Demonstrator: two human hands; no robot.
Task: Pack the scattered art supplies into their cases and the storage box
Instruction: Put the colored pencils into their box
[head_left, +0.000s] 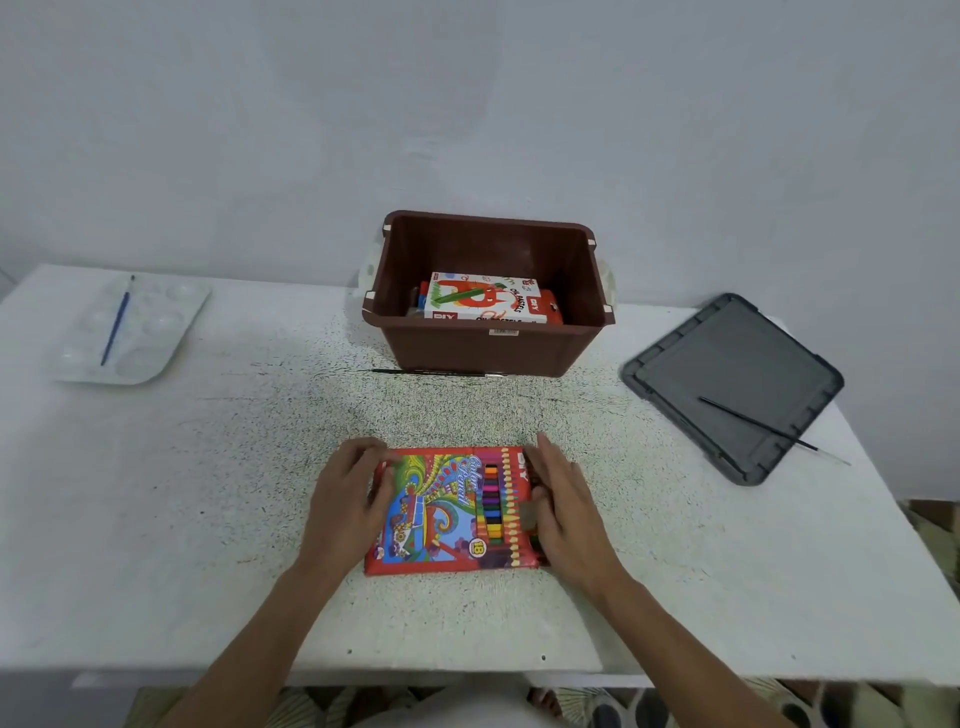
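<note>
A red colour pencil box (447, 512) with a bright printed front lies flat on the white table (208, 493) near me. My left hand (348, 499) grips its left edge, fingers curled over the top corner. My right hand (563, 506) rests on its right edge with fingers fairly straight. The brown storage box (488, 348) stands open at the back centre, with an oil pastels box (488, 304) lying inside it.
A black paintbrush (436, 372) lies in front of the storage box. A clear palette (130, 332) with a blue brush (117, 322) sits at the far left. The grey lid (727, 374) lies at the right with a thin brush (763, 428) across it.
</note>
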